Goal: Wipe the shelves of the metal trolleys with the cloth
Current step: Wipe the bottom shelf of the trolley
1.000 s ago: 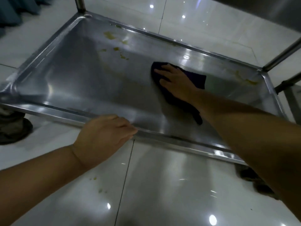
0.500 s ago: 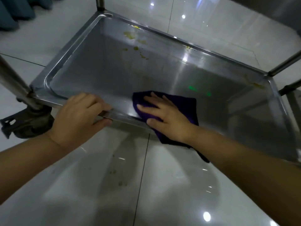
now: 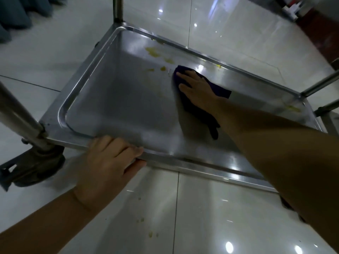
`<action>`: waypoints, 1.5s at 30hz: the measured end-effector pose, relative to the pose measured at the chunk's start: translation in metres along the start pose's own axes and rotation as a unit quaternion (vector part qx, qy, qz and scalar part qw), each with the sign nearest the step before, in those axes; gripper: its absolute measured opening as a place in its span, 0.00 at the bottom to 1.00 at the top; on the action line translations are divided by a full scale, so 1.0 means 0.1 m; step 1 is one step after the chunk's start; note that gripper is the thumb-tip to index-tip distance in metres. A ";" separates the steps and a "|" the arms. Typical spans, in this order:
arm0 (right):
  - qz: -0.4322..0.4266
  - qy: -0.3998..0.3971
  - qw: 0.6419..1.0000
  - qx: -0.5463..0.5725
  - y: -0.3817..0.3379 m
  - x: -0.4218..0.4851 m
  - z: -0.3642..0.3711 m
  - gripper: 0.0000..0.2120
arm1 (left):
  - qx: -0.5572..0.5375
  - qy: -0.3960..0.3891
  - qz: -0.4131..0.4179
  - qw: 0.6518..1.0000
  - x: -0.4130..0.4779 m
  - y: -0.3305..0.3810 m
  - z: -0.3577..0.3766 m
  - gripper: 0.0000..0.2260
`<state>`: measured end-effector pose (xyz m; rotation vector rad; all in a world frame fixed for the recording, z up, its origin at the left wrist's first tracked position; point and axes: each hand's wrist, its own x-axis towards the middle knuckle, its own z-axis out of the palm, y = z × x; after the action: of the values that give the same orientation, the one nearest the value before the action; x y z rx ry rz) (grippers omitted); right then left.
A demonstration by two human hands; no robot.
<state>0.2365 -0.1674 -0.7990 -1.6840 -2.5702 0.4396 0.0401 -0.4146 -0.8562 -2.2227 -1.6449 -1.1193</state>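
The bottom shelf (image 3: 128,107) of a metal trolley fills the middle of the head view, a shallow steel tray with a raised rim. My right hand (image 3: 196,88) presses flat, fingers straight, on a dark purple cloth (image 3: 198,110) in the far half of the shelf. Yellow-green stains (image 3: 156,53) lie just left of the cloth near the far rim; another smear (image 3: 293,108) sits at the far right corner. My left hand (image 3: 108,162) grips the shelf's near rim, fingers over the top and thumb under.
Upright trolley posts stand at the near left (image 3: 18,118), far left (image 3: 117,10) and right (image 3: 319,85). A caster wheel (image 3: 36,167) sits under the near left corner. The glossy tiled floor (image 3: 201,217) carries small yellow specks (image 3: 150,233). Blue fabric (image 3: 16,13) hangs top left.
My right hand has slid the cloth from the near rim back across the shelf toward the far stains. My left hand keeps its grip on the near rim. The view shifted right.
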 end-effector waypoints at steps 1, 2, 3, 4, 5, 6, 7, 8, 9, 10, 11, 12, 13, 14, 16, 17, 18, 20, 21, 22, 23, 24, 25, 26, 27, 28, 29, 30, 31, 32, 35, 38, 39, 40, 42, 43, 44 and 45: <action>0.014 -0.003 1.000 -0.001 -0.03 0.01 0.00 0.22 | -0.001 0.001 0.003 1.000 0.00 -0.01 0.00 0.13; 0.021 -0.005 1.000 -0.001 -0.07 -0.02 0.00 0.22 | 0.002 0.004 0.009 1.000 0.00 -0.01 0.00 0.14; 0.022 -0.006 1.000 0.001 -0.12 -0.08 0.02 0.22 | 0.004 0.008 0.018 1.000 -0.01 -0.01 0.00 0.13; 0.016 -0.006 1.000 0.003 -0.18 -0.17 0.04 0.22 | 0.004 0.014 0.025 1.000 -0.02 -0.01 -0.01 0.13; 0.002 -0.007 1.000 0.004 -0.25 -0.30 0.08 0.23 | 0.002 0.019 0.030 0.999 -0.02 -0.02 -0.02 0.13; -0.021 -0.009 1.000 0.008 -0.32 -0.44 0.13 0.23 | -0.002 0.022 0.030 0.999 -0.02 -0.03 -0.02 0.13; -0.051 -0.013 0.999 0.013 -0.38 -0.61 0.19 0.23 | -0.006 0.021 0.029 0.999 -0.01 -0.04 -0.02 0.13; -0.087 -0.018 0.996 0.016 -0.45 -0.81 0.25 0.24 | -0.011 0.016 0.026 0.999 0.01 -0.05 -0.03 0.13; -0.126 -0.025 0.992 0.019 -0.52 -1.01 0.30 0.26 | -0.021 0.008 0.025 0.999 0.02 -0.05 -0.04 0.12; -0.164 -0.035 0.985 0.027 -0.59 -1.19 0.33 0.27 | -0.034 -0.001 0.026 0.999 0.03 -0.06 -0.07 0.12; -0.192 -0.049 0.979 0.043 -0.65 -1.35 0.36 0.27 | -0.046 -0.011 0.027 0.998 0.04 -0.08 -0.10 0.12; -0.207 -0.068 0.974 0.065 -0.68 -1.46 0.37 0.26 | -0.053 -0.020 0.027 0.998 0.02 -0.10 -0.14 0.11; -0.215 -0.087 0.969 0.084 -0.68 -1.52 0.37 0.24 | -0.051 -0.026 0.029 0.998 0.00 -0.13 -0.18 0.11; -0.225 -0.102 0.965 0.094 -0.67 -1.53 0.35 0.24 | -0.037 -0.025 0.033 0.998 -0.02 -0.18 -0.23 0.10; -0.255 -0.112 0.958 0.071 -0.62 -1.41 0.31 0.24 | 0.001 -0.016 0.042 0.999 -0.05 -0.30 -0.32 0.10; -0.265 -0.107 0.957 0.048 -0.59 -1.29 0.30 0.24 | 0.018 -0.011 0.041 0.999 -0.05 -0.36 -0.36 0.11; -0.262 -0.096 0.960 0.027 -0.57 -1.13 0.30 0.24 | 0.035 -0.006 0.036 0.999 -0.04 -0.42 -0.39 0.11; -0.221 -0.058 0.974 0.002 -0.55 -0.75 0.28 0.24 | 0.062 -0.003 0.021 0.998 -0.03 -0.51 -0.43 0.12; -0.193 -0.041 0.980 -0.007 -0.54 -0.56 0.26 0.23 | 0.068 -0.006 0.014 0.998 -0.04 -0.54 -0.45 0.13; -0.166 -0.028 0.986 -0.015 -0.54 -0.37 0.24 0.23 | 0.069 -0.010 0.007 0.998 -0.06 -0.57 -0.45 0.13; -0.144 -0.017 0.989 -0.020 -0.54 -0.20 0.21 0.23 | 0.064 -0.013 0.002 0.998 -0.08 -0.59 -0.45 0.13; -0.126 -0.006 0.992 -0.020 -0.53 -0.05 0.19 0.23 | 0.057 -0.014 -0.002 0.998 -0.09 -0.60 -0.45 0.12; -0.114 0.008 0.993 -0.018 -0.51 0.08 0.17 0.22 | 0.051 -0.014 -0.006 0.999 -0.10 -0.60 -0.45 0.12; -0.104 0.022 0.994 -0.015 -0.50 0.19 0.16 0.22 | 0.049 -0.017 -0.010 0.999 -0.10 -0.59 -0.45 0.12; -0.094 0.036 0.995 -0.015 -0.50 0.28 0.16 0.22 | 0.048 -0.023 -0.014 0.998 -0.09 -0.57 -0.45 0.13; -0.085 0.045 0.995 -0.018 -0.50 0.34 0.16 0.22 | 0.048 -0.028 -0.016 0.998 -0.08 -0.56 -0.46 0.13; -0.078 0.050 0.995 -0.023 -0.51 0.37 0.17 0.22 | 0.048 -0.031 -0.016 0.998 -0.08 -0.56 -0.46 0.14; -0.071 0.050 0.996 -0.028 -0.52 0.37 0.18 0.22 | 0.049 -0.030 -0.014 0.998 -0.08 -0.56 -0.47 0.14; -0.066 0.046 0.996 -0.028 -0.55 0.34 0.18 0.22 | 0.052 -0.027 -0.010 0.998 -0.08 -0.57 -0.48 0.14; -0.067 0.041 0.997 -0.023 -0.57 0.27 0.20 0.22 | 0.054 -0.021 -0.005 0.998 -0.09 -0.57 -0.48 0.13; -0.120 0.024 0.992 -0.005 -0.75 -0.11 0.29 0.23 | 0.059 -0.008 0.005 0.998 -0.10 -0.58 -0.46 0.13; -0.217 -0.013 0.976 0.012 -1.00 -0.71 0.44 0.29 | 0.061 -0.007 0.000 0.998 -0.10 -0.58 -0.44 0.14; -0.246 -0.036 0.968 0.022 -1.08 -0.91 0.47 0.28 | 0.061 -0.008 -0.002 0.998 -0.11 -0.58 -0.43 0.14; -0.264 -0.063 0.962 0.034 -1.14 -1.07 0.48 0.26 | 0.063 -0.009 -0.004 0.998 -0.12 -0.58 -0.43 0.14; -0.281 -0.117 0.950 0.065 -1.16 -1.19 0.45 0.23 | 0.068 -0.006 -0.012 0.998 -0.15 -0.57 -0.40 0.14; -0.289 -0.126 0.947 0.070 -1.16 -1.15 0.42 0.23 | 0.067 0.004 -0.015 0.998 -0.16 -0.57 -0.39 0.14; -0.298 -0.120 0.945 0.060 -1.17 -1.05 0.41 0.23 | 0.062 0.019 -0.015 0.998 -0.17 -0.57 -0.37 0.14; -0.302 -0.105 0.946 0.041 -1.18 -0.91 0.41 0.24 | 0.054 0.034 -0.014 0.998 -0.18 -0.57 -0.36 0.13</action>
<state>0.1610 -0.3018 -0.7973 -0.7791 -2.9733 0.6907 -0.0292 -0.4255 -0.8591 -2.0786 -1.6710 -1.0731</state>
